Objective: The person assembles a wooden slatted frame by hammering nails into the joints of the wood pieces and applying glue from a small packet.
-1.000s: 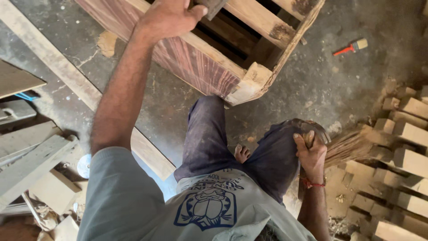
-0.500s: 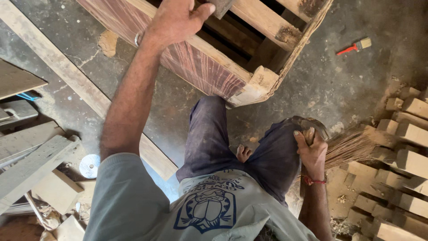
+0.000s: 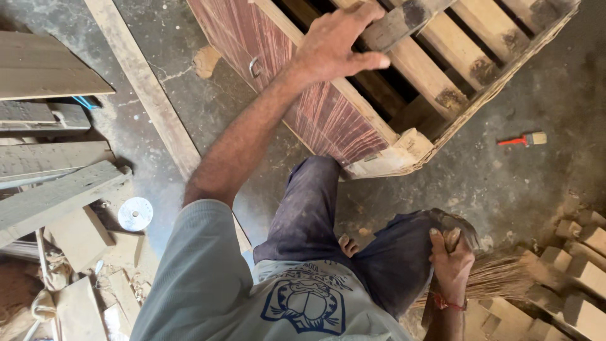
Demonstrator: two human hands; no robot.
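Note:
My left hand [image 3: 332, 45] reaches forward over a wooden cabinet frame [image 3: 391, 151] with a reddish veneered side and bare slats on top. Its fingers lie around the end of a short weathered slat [image 3: 404, 19], thumb stretched out to the right. My right hand [image 3: 451, 259] sits low at my right knee, closed on a small wooden handle [image 3: 452, 239]. A bundle of straw broom bristles [image 3: 499, 278] spreads to the right of that hand. My bare foot [image 3: 347, 245] shows between my knees.
A long plank [image 3: 142, 82] lies on the concrete floor to the left, with stacked boards [image 3: 50, 189] and a round white disc [image 3: 135, 213] beside it. A red-handled brush [image 3: 522, 140] lies at the right. Cut wooden blocks [image 3: 581, 271] pile up at the lower right.
My left hand has shifted a little to the right along the cabinet top, still on the slat. My right hand stays at the knee.

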